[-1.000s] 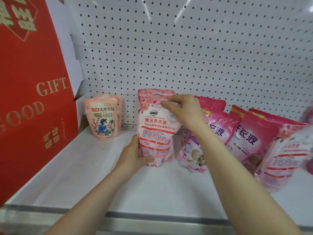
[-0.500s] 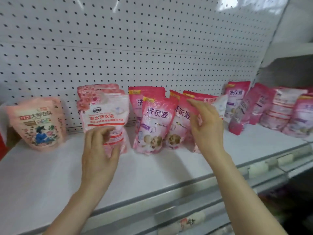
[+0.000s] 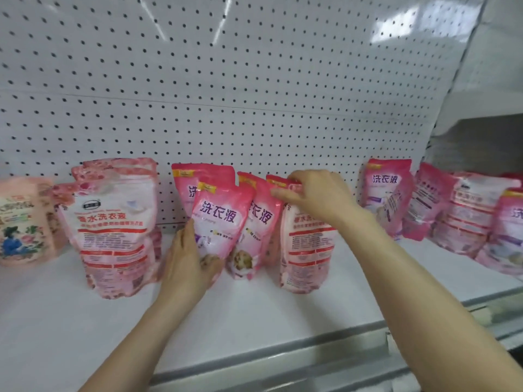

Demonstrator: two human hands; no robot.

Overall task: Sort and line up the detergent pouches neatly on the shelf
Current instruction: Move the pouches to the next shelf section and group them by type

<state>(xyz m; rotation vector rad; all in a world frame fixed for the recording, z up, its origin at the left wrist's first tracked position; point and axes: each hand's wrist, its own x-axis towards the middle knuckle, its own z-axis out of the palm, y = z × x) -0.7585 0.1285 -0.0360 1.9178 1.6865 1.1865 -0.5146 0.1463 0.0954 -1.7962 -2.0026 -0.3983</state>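
The right hand (image 3: 317,197) has its fingers curled over the top seal of a pale pouch (image 3: 304,250), pinching it, while the left hand (image 3: 189,260) holds the lower left corner of the front magenta pouch (image 3: 222,222), fingers running up its side and thumb across its face. The pale pouch stands on the shelf (image 3: 254,315) just right of the magenta row (image 3: 261,219), touching it, and well apart from the matching pale stack (image 3: 113,222) at the left, so it looks misplaced. Lifting it across is the likely trouble: the magenta ones lean on each other and against the pegboard (image 3: 254,94), so dragging the pale pouch past them could knock them over like dominoes. A grip on the seal alone lets the soft body swing and sag, and it may clip the row or slump when set down. The left hand seems placed to brace against that. The pale pouch stands upright, long axis vertical with a slight tilt, seal up, printed face toward the near side. The front magenta pouch also faces near, top tipped a little to the right
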